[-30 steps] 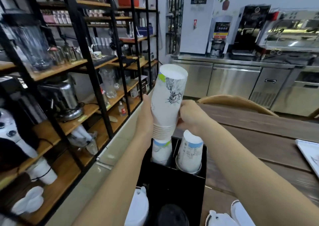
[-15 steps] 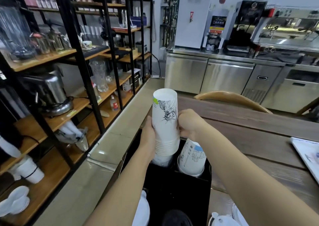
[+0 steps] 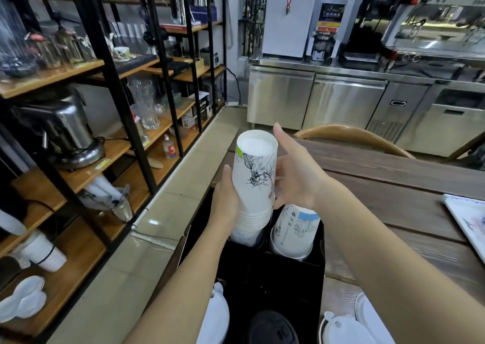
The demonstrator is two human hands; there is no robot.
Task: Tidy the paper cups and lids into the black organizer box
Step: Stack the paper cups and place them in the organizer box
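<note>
The stack of paper cups I am working sits upside down, its lower end seated in the far-left slot of the black organizer box, apparently over cups already in that slot, though the join is hidden; the stack leans a little toward the right; my left hand is wrapped around its left side, holding it; my right hand is spread with the thumb up, fingers only near or lightly against the right side of the stack, so I judge that hand is not gripping anything; whether the fingertips touch I cannot tell.

Just beside it, in the far-right slot, a second cup stack with a blue band stands inverted and tilted; I judge the cup part of the job to be mostly done, pending this stack being settled straight and released.

Lids look like what is left: a black lid sits at the box's near end, a pile of white lids shows at its left edge, and more white lids lie on the wooden table to the right, outside the box; I cannot tell whether the left pile is in a compartment.

Farther out, a wooden shelf rack stands to the left and steel counters run along the back.
</note>
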